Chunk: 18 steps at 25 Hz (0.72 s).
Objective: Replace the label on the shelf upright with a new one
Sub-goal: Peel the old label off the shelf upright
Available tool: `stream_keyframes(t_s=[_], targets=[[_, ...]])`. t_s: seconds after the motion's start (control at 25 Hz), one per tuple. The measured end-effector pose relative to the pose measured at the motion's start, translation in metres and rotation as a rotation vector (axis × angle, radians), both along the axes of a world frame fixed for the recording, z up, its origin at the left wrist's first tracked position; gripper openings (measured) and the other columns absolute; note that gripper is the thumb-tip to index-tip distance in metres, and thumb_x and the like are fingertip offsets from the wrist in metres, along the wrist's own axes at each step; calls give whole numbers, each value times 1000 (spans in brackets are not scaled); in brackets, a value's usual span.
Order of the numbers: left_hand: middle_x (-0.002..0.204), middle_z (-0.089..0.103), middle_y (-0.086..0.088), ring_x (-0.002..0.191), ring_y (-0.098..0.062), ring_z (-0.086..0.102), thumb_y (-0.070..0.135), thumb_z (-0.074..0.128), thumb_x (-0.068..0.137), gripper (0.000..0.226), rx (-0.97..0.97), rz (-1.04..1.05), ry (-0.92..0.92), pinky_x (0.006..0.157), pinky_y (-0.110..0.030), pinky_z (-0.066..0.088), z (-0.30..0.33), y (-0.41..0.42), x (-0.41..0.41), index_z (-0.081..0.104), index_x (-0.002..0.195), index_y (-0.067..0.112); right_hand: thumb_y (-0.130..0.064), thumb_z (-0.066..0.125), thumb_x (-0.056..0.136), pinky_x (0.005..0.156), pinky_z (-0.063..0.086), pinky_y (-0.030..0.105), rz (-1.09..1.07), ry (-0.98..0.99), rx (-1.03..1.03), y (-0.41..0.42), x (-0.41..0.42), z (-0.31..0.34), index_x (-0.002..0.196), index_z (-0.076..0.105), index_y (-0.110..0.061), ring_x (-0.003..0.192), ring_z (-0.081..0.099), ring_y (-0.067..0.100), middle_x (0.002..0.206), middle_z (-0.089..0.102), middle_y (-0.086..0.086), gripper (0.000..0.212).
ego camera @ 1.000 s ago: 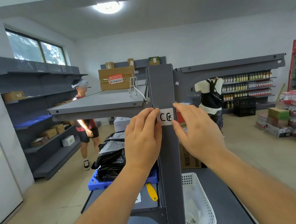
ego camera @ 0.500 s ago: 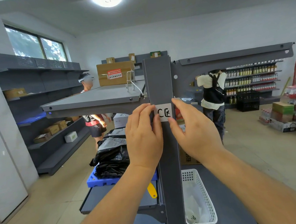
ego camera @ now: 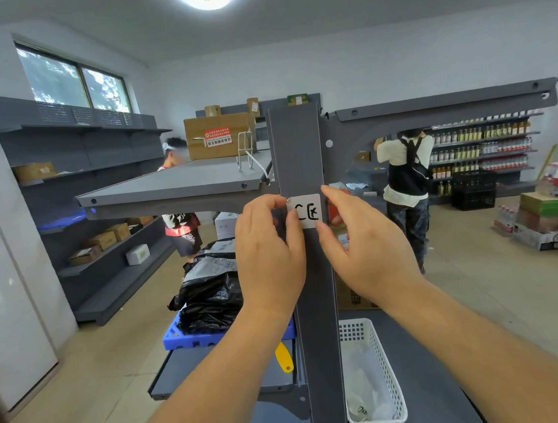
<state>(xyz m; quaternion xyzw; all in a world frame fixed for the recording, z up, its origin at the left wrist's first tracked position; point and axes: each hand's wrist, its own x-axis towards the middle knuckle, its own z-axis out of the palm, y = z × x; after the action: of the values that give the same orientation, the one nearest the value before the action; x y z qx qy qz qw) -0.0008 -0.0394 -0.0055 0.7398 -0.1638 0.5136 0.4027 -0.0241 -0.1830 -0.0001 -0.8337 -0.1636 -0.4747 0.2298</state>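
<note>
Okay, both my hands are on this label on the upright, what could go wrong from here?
1. The label could stick crooked or wrinkle: only fingertips of the left hand and right hand touch its edges.
2. Its left edge looks slightly lifted off the upright, so it may peel if not pressed flat.
3. If dropped, it might land in the white basket below.

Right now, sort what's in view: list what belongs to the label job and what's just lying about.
Part of the job:
- white label
- grey shelf upright
- left hand, at the label's left edge
- right hand, at its right edge

Lying about:
- white basket
- black bags
- blue crate
- yellow tool
- cardboard box
</note>
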Motion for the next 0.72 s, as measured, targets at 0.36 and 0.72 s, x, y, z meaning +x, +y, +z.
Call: stream_keyframes(t_s=[0.36, 0.72], targets=[[100, 53, 10, 86, -12, 59, 18, 62, 100, 3, -16, 3, 33, 76, -31, 56, 14, 0, -2, 65, 101, 16, -28, 62, 98, 76, 45, 17, 25, 23, -13, -3, -3, 1, 146, 55, -11, 96, 68, 14, 110, 73, 1, 51], [117, 53, -5, 104, -19, 56, 16, 56, 102, 9, 56, 132, 50, 85, -40, 57, 13, -8, 2, 62, 97, 11, -30, 60, 98, 82, 43, 18, 44, 53, -23, -5, -5, 1, 149, 50, -14, 111, 66, 17, 129, 69, 1, 54]])
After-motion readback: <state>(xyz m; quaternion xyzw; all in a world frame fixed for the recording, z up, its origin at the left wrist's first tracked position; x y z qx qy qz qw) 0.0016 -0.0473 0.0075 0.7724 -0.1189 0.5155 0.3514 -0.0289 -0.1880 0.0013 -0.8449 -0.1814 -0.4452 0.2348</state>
